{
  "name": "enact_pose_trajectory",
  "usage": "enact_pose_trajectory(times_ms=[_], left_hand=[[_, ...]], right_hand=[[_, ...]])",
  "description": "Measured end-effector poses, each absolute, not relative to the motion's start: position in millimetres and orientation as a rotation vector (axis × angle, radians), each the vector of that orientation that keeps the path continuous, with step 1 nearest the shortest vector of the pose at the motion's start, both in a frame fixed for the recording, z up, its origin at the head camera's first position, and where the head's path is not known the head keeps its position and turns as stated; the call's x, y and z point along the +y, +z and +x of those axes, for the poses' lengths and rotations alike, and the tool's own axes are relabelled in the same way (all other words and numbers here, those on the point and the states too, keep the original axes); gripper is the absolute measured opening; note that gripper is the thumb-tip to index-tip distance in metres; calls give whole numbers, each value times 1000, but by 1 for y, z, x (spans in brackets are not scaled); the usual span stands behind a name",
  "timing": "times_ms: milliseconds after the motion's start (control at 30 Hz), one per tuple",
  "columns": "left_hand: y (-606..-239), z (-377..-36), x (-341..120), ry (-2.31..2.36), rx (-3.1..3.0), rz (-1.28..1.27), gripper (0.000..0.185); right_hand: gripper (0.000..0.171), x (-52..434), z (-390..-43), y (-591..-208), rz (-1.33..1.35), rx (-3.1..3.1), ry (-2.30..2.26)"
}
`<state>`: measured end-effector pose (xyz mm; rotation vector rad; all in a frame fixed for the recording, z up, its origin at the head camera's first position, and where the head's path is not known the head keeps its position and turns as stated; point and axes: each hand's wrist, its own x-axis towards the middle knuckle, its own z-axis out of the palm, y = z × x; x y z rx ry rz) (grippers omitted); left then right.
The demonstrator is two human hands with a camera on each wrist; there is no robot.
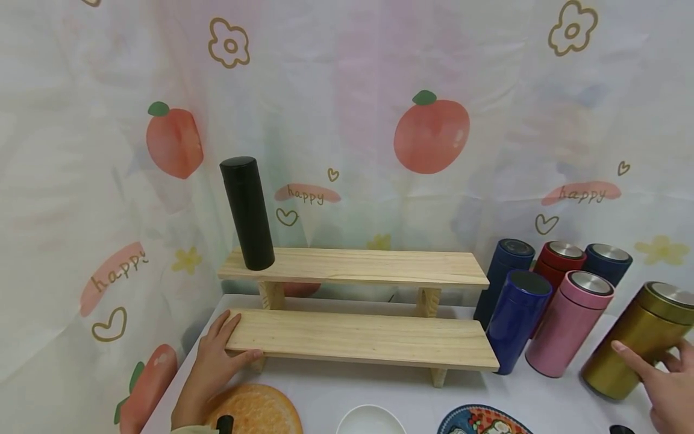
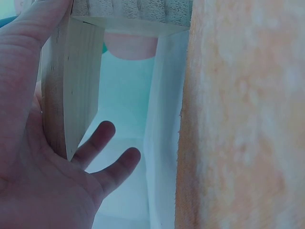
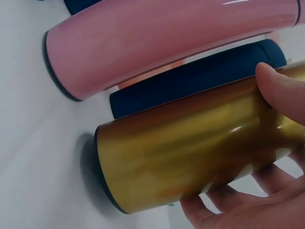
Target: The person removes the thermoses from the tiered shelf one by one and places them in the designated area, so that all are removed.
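My left hand (image 1: 210, 367) spans the left end of the lower board of a two-tier wooden shelf (image 1: 358, 336). Its thumb lies along the front edge and its fingers at the back edge; in the left wrist view two fingers (image 2: 119, 167) stretch free beside the board. My right hand (image 1: 669, 383) holds a gold thermos (image 1: 623, 349) at the far right, thumb on one side and several fingers on the other, as the right wrist view shows. Next to it stands a pink thermos (image 1: 566, 328). On the upper board's left end a black thermos (image 1: 248, 211) stands upright.
A blue thermos (image 1: 517, 322), a dark blue one (image 1: 501, 271), a red one (image 1: 558, 259) and a navy one (image 1: 609, 262) cluster right of the shelf. In front lie a bread-like round mat (image 1: 265, 410), a white dish (image 1: 371, 422) and a patterned plate (image 1: 482, 419). A printed curtain (image 1: 347, 72) hangs behind.
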<state>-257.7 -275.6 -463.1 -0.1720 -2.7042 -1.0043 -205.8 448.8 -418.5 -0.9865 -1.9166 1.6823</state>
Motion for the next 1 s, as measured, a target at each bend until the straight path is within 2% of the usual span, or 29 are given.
enact_pose_trajectory(times_ms=[533,767,900,1000], left_hand=[[-467,-260,-279,-1007,-2728,-159,102],[-466,-258,-279,-1005,-2736,-159,102],[-465,-257,-280,-1015,-2740,-167,101],[-464,-258,-279,-1022,-2744,-175,101]], right_hand=[[88,439,-212,-432,-878,-2042,1542],[104,446,-204,-430,-962,-2360,1398],[105,440,-205,-431,-980,-2360,1295],[98,436,-206,-435,-987,-2325,1243]])
